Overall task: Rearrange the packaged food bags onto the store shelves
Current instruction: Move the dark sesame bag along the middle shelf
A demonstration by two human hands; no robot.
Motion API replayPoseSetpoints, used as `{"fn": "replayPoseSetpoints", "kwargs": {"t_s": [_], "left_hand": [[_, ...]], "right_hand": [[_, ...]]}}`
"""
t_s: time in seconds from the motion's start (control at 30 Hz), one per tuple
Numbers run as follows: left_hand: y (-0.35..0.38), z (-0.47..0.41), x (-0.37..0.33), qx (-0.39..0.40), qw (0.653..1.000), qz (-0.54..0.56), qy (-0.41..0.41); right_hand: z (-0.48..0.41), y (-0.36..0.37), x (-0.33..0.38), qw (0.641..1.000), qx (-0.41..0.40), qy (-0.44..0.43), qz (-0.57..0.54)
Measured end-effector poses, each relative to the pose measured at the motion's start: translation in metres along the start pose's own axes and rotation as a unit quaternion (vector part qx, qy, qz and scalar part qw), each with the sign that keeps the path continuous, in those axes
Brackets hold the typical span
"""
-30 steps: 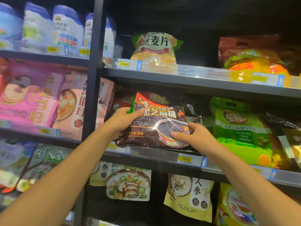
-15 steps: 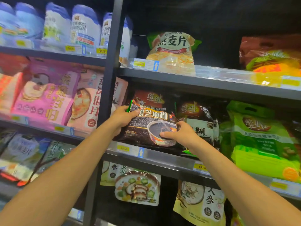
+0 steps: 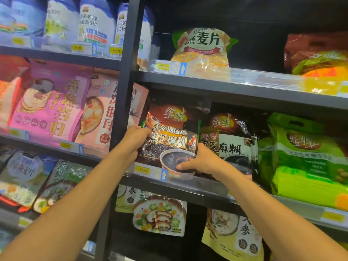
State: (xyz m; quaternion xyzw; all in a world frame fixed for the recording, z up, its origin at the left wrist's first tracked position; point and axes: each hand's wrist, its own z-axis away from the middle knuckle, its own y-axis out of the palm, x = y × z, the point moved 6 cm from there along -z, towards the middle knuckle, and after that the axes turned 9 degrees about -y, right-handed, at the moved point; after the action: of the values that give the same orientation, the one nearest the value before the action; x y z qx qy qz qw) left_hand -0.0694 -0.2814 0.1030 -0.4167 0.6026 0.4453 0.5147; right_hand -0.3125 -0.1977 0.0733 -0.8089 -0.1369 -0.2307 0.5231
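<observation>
Hands: your left hand [image 3: 134, 140] grips the sesame bag [image 3: 169, 140] by its left edge; your right hand [image 3: 199, 161] pinches its lower right.
Change: it's gone upright onto the middle shelf [image 3: 188, 182], frame centre.
Meaning: nearly placed.

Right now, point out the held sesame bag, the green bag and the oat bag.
held sesame bag [image 3: 169, 141]: head view, front label.
green bag [image 3: 308, 161]: head view, front panel.
oat bag [image 3: 202, 42]: head view, title print.

2 hands [image 3: 134, 141] [image 3: 200, 161], 2 black sesame bags [image 3: 169, 136] [image 3: 228, 142]
</observation>
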Motion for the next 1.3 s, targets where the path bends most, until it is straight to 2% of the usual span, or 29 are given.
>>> {"fn": "replayPoseSetpoints", "kwargs": {"t_s": [0.17, 0.37, 0.5, 0.93, 1.07, 1.13, 1.3], "left_hand": [[0.003, -0.012, 0.002, 0.007, 1.000, 0.024, 0.014], [0.004, -0.011, 0.007, 0.019, 0.999, 0.032, 0.019], [0.004, -0.009, 0.007, 0.015, 0.999, 0.012, 0.035], [0.001, -0.004, 0.004, -0.017, 0.989, -0.111, 0.094], [-0.004, 0.006, 0.002, -0.016, 0.975, -0.174, 0.138], [-0.004, 0.017, -0.001, -0.025, 0.962, -0.209, 0.174], [0.001, 0.046, 0.001, -0.046, 0.907, -0.324, 0.265]], "right_hand": [[0.008, -0.004, 0.035, 1.000, -0.017, -0.002, 0.015], [0.011, -0.002, 0.038, 0.999, -0.021, 0.014, 0.024], [0.017, 0.000, 0.039, 0.999, 0.002, 0.020, 0.033], [0.034, -0.004, 0.045, 0.996, -0.010, 0.019, 0.081], [0.014, -0.003, 0.018, 0.995, -0.019, -0.007, 0.097], [0.027, -0.008, 0.026, 0.995, -0.031, -0.018, 0.093], [0.080, -0.027, 0.061, 0.986, -0.092, -0.024, 0.135]]}}
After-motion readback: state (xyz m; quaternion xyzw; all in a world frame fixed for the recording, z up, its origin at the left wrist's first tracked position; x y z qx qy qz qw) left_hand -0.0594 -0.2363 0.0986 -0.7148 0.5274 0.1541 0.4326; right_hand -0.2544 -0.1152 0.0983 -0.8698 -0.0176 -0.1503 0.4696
